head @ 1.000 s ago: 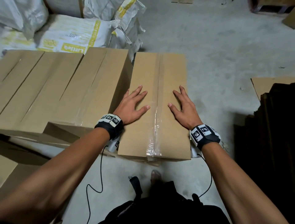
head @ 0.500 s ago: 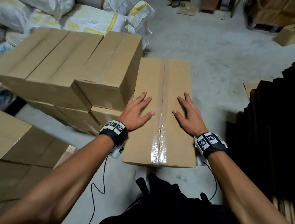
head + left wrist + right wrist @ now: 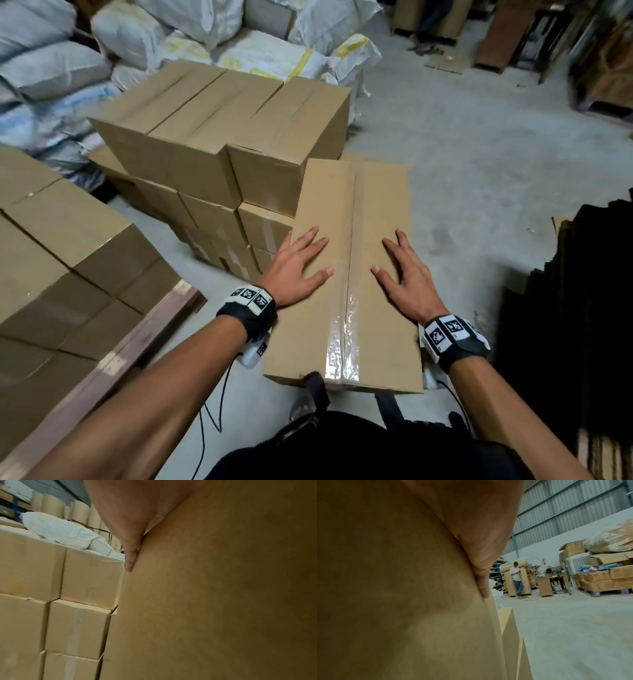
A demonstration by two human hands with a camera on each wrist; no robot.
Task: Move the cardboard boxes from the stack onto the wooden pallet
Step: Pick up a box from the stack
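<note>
A long taped cardboard box [image 3: 356, 205] lies lengthwise in front of me, just right of the cardboard stack [image 3: 219, 113]. My left hand [image 3: 298, 263] and right hand [image 3: 404, 274] rest flat on its top, fingers spread either side of the tape seam. In the left wrist view the left hand [image 3: 130, 520] presses against the box [image 3: 223, 601], with the stack [image 3: 51, 574] beside it. The right wrist view has the right hand [image 3: 479, 534] against the box [image 3: 393, 588]. The wooden pallet [image 3: 137, 342], at lower left, carries more boxes [image 3: 51, 240]. What bears the box underneath is hidden.
White sacks [image 3: 51, 68] are heaped behind the stack. Dark flat cardboard sheets [image 3: 565, 308] stand close on my right. Bare concrete floor [image 3: 479, 154] stretches ahead. A person [image 3: 516, 580] stands far off by paper rolls and a desk.
The box with both hands on it has come back from the stack towards me. My view has risen and swung left, bringing the pallet and its boxes into sight.
</note>
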